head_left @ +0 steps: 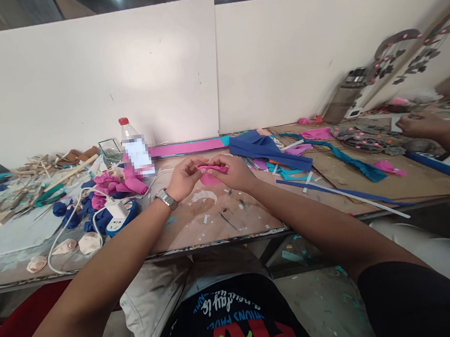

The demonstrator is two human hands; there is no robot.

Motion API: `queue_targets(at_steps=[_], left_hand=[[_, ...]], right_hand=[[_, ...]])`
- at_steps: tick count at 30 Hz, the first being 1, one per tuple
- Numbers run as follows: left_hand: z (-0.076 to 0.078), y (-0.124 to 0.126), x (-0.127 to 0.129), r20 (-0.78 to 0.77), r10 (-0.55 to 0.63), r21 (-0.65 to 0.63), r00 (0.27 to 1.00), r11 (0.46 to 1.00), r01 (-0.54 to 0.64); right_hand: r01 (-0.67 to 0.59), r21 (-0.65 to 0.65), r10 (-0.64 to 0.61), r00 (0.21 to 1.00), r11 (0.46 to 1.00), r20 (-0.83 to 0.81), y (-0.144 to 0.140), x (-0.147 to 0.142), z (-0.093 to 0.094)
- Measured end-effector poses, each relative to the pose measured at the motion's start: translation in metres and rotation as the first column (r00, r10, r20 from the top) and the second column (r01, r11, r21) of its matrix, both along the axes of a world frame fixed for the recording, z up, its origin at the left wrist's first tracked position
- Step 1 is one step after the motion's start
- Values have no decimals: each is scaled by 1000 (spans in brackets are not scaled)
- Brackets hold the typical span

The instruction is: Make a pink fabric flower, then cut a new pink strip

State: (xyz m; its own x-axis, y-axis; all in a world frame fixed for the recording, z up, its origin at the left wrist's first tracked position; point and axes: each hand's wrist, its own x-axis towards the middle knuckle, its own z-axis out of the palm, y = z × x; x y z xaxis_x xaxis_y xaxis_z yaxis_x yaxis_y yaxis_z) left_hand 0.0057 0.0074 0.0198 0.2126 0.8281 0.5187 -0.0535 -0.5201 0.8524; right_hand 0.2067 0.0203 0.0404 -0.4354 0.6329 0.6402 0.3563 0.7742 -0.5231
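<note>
— Pink foam piece (210, 175), pinched between both hands, just above the surface (222, 217), near its middle.

— Open room around?

— Bare patch of worn brown board below the hands, reaching to the near edge; only small scraps and a white smear there. Crowded to the left: white power strip (115, 209) with cable, blue and pink foam rolls (92, 204), clear bottle with red cap (130, 141). To the right, folded blue sheet (265, 148) and long blue strips running toward the edge.

— Grip?

— Left hand (185, 178) closed on the piece's left end, thumb and fingertips pressed together; metal watch (166, 199) on that wrist. Right hand (231, 172) pinching the right end, fingers curled over the top. Hands almost touching, piece between them.

— Beyond?

— White panels standing along the far edge of the surface. Another person's hand (421, 125) resting far right among grey and pink cut-outs. Ceiling lamps overhead.
</note>
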Motion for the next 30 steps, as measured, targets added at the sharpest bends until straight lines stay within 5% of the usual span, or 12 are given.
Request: queue_targets(at_steps=[13,30], left_hand=[[3,-4,-1,6,103,-6,995,995,-103],[2,-9,0,-90,147,181,985,975,-129]], right_hand=[[22,39,-21,999,999,-29,6,1,-2],[-17,-10,16,997,1000,-75,10,1,-6]])
